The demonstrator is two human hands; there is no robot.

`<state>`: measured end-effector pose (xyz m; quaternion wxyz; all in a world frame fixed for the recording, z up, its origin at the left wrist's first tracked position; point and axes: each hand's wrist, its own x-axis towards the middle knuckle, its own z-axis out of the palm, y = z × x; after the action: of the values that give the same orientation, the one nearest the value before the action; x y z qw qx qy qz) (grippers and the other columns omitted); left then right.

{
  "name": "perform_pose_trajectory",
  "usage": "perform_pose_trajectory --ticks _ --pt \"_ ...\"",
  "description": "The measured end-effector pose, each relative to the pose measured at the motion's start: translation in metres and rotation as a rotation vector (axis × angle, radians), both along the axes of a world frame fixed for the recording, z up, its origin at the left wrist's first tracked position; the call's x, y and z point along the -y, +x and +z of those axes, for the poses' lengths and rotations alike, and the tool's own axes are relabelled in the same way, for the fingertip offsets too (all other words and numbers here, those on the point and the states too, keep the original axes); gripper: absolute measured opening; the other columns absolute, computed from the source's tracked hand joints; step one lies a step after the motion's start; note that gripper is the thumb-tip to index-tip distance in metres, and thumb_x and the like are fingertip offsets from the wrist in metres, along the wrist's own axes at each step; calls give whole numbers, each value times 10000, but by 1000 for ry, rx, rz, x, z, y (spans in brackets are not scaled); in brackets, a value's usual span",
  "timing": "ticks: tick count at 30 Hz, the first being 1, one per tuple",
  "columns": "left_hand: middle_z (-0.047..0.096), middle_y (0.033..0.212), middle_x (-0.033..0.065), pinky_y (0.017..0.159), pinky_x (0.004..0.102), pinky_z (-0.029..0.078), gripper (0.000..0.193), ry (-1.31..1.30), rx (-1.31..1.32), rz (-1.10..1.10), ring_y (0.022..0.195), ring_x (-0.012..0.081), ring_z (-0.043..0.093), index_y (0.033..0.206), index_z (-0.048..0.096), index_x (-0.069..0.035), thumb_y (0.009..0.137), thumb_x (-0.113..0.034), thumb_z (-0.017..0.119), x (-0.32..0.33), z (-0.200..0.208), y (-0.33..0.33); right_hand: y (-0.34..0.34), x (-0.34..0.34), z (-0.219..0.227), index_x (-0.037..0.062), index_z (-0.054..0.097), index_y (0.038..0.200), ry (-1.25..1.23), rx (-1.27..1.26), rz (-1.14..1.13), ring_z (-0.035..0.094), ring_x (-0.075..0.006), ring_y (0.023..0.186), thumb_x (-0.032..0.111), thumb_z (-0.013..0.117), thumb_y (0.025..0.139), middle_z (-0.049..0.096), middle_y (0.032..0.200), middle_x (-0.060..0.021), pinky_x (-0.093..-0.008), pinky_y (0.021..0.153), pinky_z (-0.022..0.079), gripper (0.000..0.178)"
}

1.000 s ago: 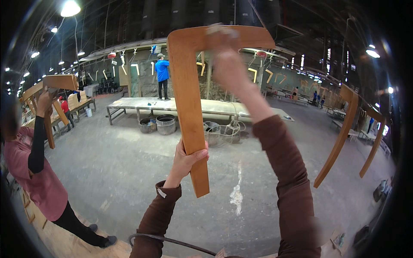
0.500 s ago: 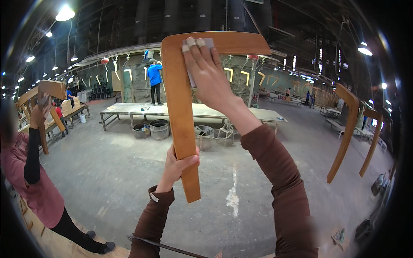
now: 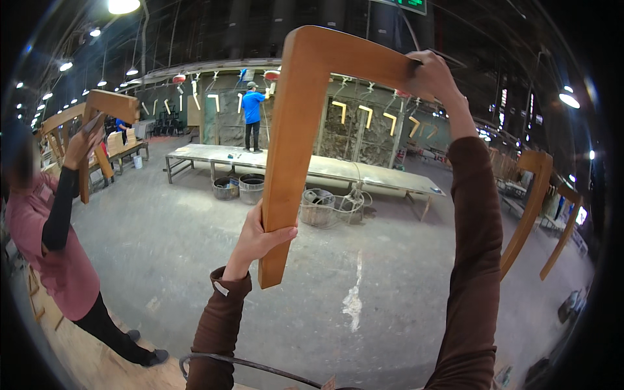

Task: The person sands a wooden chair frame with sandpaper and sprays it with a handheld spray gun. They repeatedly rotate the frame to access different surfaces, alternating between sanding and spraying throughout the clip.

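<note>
An L-shaped, varnished brown wooden frame piece [image 3: 286,143] is held up before me, its long leg pointing down and its short arm reaching right. My left hand [image 3: 263,235] is closed round the lower part of the long leg, thumb across its face. At the free end of the short arm, my right hand [image 3: 434,75] is bent over the wood with its fingers closed. A dark sliver of the sanding pad [image 3: 413,64] shows at its fingertips; the rest is hidden by the hand.
Two similar wooden pieces [image 3: 530,208] hang at the right. To the left, a co-worker in a pink shirt [image 3: 55,240] works on another one. A long low table [image 3: 325,170] stands ahead, with buckets [image 3: 251,188] beneath it. A thin dark bar [image 3: 260,368] crosses near my left forearm.
My right hand has slid from the corner along the short arm to its free end. The wooden piece has tilted, its corner higher and further right. The view has shifted too.
</note>
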<state>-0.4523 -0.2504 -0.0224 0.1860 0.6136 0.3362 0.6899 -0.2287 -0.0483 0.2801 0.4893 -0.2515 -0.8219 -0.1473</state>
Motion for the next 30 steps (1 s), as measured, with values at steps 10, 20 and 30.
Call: perform_pose_trajectory --ticks 10,20,30 --pt "610 848 17 678 241 481 391 2 21 -50 774 80 573 1095 510 -27 776 -67 732 -8 -1 8 -86 108 -29 63 635 1124 377 0 517 614 -344 1003 -29 375 712 651 1070 -182 -372 942 444 496" --pt "620 871 7 707 246 476 436 21 28 4 779 73 577 1137 522 -30 766 -88 744 -14 2 12 -47 50 -5 53 638 1092 260 17 394 602 -350 1015 -15 437 684 649 1051 -183 -400 924 450 460" --pt "615 920 54 722 263 487 522 23 18 -10 799 108 592 1182 491 -24 838 -379 659 -25 3 27 -62 139 -75 14 646 991 1209 422 -177 550 -198 1127 199 645 821 651 1067 -105 -389 1019 362 251"
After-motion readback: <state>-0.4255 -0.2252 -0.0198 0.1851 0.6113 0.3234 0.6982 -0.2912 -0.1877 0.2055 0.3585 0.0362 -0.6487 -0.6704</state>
